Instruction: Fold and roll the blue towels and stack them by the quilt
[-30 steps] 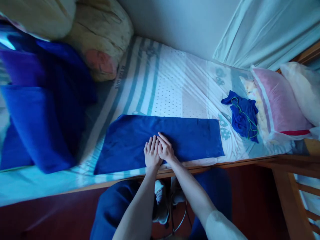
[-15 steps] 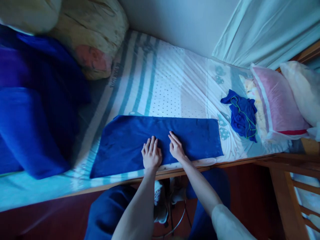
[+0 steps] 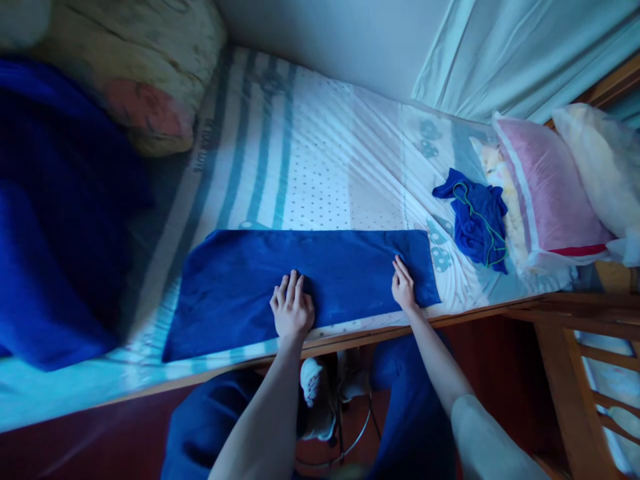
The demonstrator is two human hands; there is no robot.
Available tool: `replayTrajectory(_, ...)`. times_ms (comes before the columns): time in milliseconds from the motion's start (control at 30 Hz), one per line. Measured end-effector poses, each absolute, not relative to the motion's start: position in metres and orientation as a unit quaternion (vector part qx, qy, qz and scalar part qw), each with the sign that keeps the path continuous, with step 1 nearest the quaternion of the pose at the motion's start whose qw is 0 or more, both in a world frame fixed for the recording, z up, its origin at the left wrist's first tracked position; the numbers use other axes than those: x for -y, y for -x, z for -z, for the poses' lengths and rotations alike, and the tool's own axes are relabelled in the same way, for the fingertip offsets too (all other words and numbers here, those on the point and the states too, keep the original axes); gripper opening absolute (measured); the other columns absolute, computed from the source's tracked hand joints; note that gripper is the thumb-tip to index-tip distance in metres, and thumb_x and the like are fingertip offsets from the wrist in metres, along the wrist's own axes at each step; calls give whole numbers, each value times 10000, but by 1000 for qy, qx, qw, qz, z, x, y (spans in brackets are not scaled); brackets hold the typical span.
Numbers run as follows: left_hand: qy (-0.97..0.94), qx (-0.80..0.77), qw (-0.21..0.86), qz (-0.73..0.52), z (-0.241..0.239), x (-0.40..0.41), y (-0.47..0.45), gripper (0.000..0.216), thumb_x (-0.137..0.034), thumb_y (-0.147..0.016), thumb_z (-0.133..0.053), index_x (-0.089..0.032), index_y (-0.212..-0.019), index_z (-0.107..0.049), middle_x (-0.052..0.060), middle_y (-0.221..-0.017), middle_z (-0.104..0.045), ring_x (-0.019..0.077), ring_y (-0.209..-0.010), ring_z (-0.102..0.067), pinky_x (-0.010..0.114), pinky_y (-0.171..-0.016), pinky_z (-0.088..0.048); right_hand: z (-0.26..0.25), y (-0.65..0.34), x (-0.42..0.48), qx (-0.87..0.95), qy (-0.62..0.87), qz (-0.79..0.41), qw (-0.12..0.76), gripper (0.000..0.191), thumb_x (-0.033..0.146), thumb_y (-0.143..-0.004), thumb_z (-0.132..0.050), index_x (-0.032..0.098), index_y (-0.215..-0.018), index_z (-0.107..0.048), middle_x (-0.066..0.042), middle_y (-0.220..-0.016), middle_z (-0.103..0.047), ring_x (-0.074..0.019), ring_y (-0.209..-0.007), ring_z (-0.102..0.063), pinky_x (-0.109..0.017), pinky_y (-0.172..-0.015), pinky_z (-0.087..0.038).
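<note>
A dark blue folded cloth, which looks like a garment, lies flat along the front edge of the bed. My left hand rests palm down on its middle, fingers stretched out. Towards the cloth's right end, my right hand lies on it with the fingers straight and close together. Neither hand grips the fabric. Beyond the cloth's right end is a crumpled blue cloth with a green cord on it, apart from both hands.
Striped and dotted bedding covers the bed. A pink pillow sits at the right, near a wooden bed rail. Blue fabric is heaped at the left, before a large beige bundle. White shoes show below the bed edge.
My right hand has slid to the right along the blue cloth, away from my left hand. My left hand stays on the middle of the cloth. The view has shifted slightly.
</note>
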State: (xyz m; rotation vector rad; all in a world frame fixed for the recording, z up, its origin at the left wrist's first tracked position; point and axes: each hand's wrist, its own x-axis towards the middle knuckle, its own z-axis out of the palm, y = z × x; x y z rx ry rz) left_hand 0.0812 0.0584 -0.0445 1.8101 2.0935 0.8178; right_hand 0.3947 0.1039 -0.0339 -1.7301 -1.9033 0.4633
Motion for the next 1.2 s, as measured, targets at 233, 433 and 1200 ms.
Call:
replayTrajectory(233, -613, -726, 144, -276, 41, -59, -82, 554, -204, -922, -421, -169, -1459, -553, 141, -1588, -463, 314, -1523, -346, 572, -1239, -239, 32, -466, -106, 641, 732, -84, 216, 546, 185, -988, -286, 114, -1434, -593, -156, -1498, -572, -194, -1417, -522, -383, -1200, -423)
replayTrajectory(433, -614, -723, 152, -276, 41, -59, -82, 572, -209, -921, -421, -174, -1481, -532, 136, -1597, -449, 315, -1529, -335, 578, -1240, -227, 34, -486, -111, 625, 755, -45, 196, 568, 211, -994, -254, 93, -1446, -576, -186, -1492, -569, -218, -1422, -515, -420, -1181, -435)
replayTrajectory(1200, -607, -713, 177, -304, 39, -61, -81, 566, -198, -917, -428, -160, -1469, -547, 130, -1590, -458, 310, -1526, -345, 566, -1246, -228, 34, -478, -132, 602, 796, -19, 58, 629, 328, -1046, -185, 46, -1582, -352, -225, -1639, -348, -250, -1560, -271, -527, -1259, -235)
